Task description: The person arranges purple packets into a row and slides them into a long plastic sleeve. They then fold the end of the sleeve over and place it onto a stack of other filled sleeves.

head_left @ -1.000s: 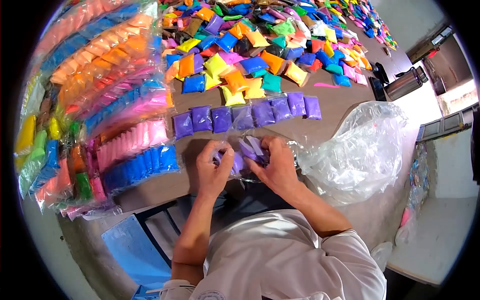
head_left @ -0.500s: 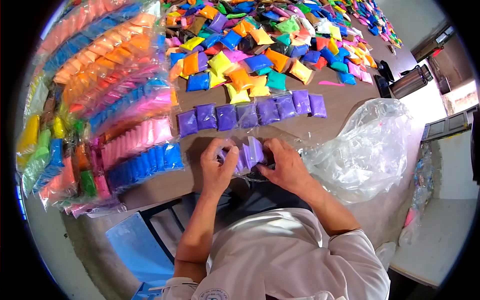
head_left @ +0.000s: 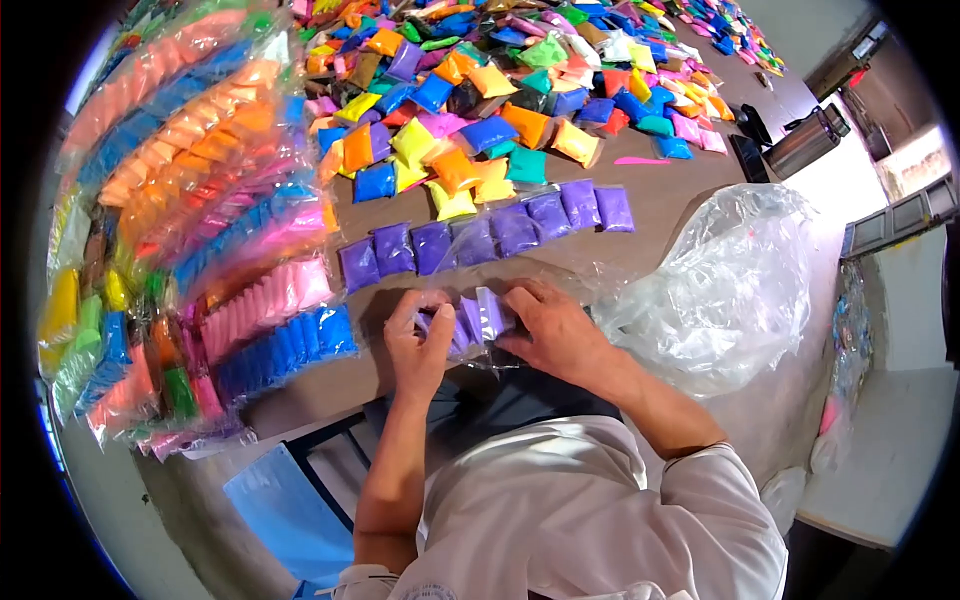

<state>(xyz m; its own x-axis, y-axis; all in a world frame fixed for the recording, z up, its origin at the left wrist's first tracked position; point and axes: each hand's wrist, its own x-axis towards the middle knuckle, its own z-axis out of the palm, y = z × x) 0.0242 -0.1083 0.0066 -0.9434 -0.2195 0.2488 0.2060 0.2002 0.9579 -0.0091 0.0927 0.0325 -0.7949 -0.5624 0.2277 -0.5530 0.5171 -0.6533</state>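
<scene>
Near the table's front edge, a small bunch of light purple packets (head_left: 468,325) stands on edge, with clear plastic around it. My left hand (head_left: 418,335) closes on the bunch's left end, thumb toward me. From the right, my right hand (head_left: 550,325) curls its fingers against the other end. Its fingertips are partly hidden behind the packets and the plastic. Just beyond my hands, a slightly curved row of darker purple packets (head_left: 515,229) lies flat on the brown table (head_left: 665,200), with thin clear film over part of it.
Bagged rows of colored packets (head_left: 275,340) are stacked on the left. A large mixed heap of packets (head_left: 490,80) covers the back. Crumpled clear plastic bags (head_left: 715,300) lie to the right, with a metal flask (head_left: 805,143) beyond them. A blue chair (head_left: 285,510) stands below the table.
The view has shifted slightly, so the table's things sit a little further left. Both hands stay on the light purple packets, which have tilted slightly between them.
</scene>
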